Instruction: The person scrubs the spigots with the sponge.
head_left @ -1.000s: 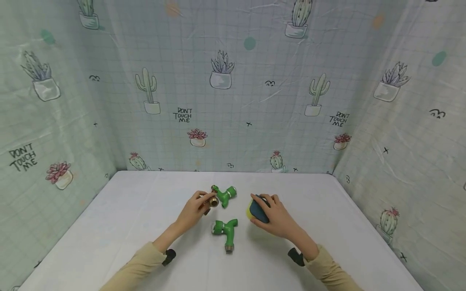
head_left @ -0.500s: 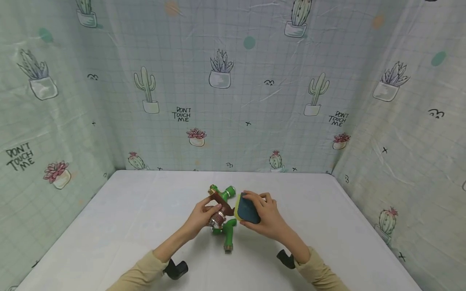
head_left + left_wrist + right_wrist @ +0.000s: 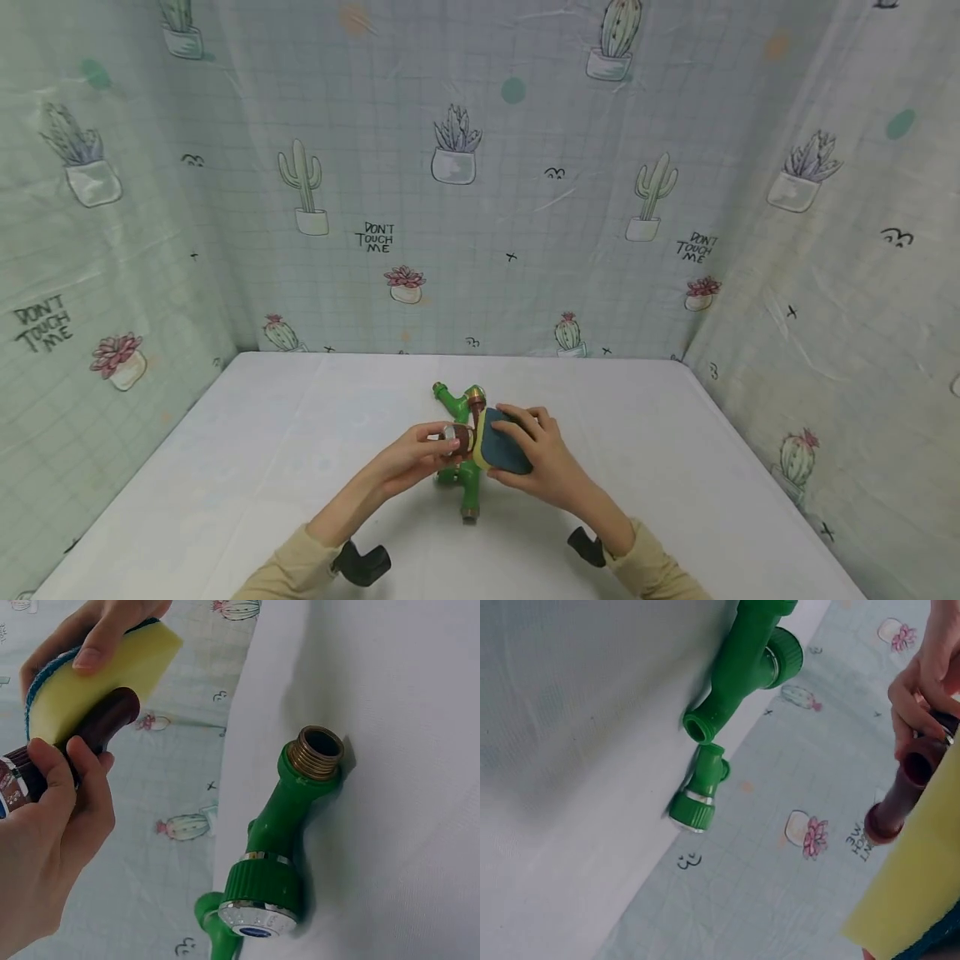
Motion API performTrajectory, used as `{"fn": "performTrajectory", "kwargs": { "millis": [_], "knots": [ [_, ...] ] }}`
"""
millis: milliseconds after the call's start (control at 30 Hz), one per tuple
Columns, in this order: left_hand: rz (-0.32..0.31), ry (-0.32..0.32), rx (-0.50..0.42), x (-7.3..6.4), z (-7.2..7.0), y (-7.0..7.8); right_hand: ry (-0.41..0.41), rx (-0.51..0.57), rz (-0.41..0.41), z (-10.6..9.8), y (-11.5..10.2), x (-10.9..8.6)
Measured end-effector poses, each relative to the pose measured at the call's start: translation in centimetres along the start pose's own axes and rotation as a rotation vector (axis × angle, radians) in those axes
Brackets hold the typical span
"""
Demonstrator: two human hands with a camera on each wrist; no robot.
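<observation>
My left hand grips a dark brown tap by its ribbed knob end, raised over the middle of the table. Opposite it, my right hand holds a sponge, blue on one side and yellow on the other. In the left wrist view the yellow face of the sponge lies along the body of the brown tap. Beneath the hands a green tap with a threaded end lies on the table. Farther back lies a second green tap, partly covered by the brown one.
The white table is backed and flanked by a cactus-print cloth. A black wrist-worn piece sits at the left cuff, and another black piece at the right one.
The brown tap was beside the far green tap; my left hand has lifted and turned it, bringing it right and nearer. My right hand has moved the sponge left, up against it.
</observation>
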State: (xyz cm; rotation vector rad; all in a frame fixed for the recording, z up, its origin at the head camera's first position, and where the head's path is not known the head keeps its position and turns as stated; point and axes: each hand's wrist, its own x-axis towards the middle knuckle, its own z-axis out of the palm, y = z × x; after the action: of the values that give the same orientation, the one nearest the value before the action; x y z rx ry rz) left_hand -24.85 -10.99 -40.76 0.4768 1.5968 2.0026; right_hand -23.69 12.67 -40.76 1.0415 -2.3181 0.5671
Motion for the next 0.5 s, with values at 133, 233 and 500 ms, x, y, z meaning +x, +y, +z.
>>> {"fn": "performTrajectory", "kwargs": {
  "millis": [133, 233, 500],
  "knots": [
    [0.06, 0.041, -0.016, -0.4, 0.6, -0.1, 0.028, 0.039, -0.036, 0.1, -0.5, 0.0],
    [0.087, 0.129, -0.041, -0.6, 1.5, -0.1, 0.058, 0.019, -0.077, 0.1, -1.2, 0.2],
    [0.122, 0.323, -0.075, -0.9, 3.3, 0.0, 0.097, -0.066, -0.086, 0.4, -2.2, 0.5]
  ]
}}
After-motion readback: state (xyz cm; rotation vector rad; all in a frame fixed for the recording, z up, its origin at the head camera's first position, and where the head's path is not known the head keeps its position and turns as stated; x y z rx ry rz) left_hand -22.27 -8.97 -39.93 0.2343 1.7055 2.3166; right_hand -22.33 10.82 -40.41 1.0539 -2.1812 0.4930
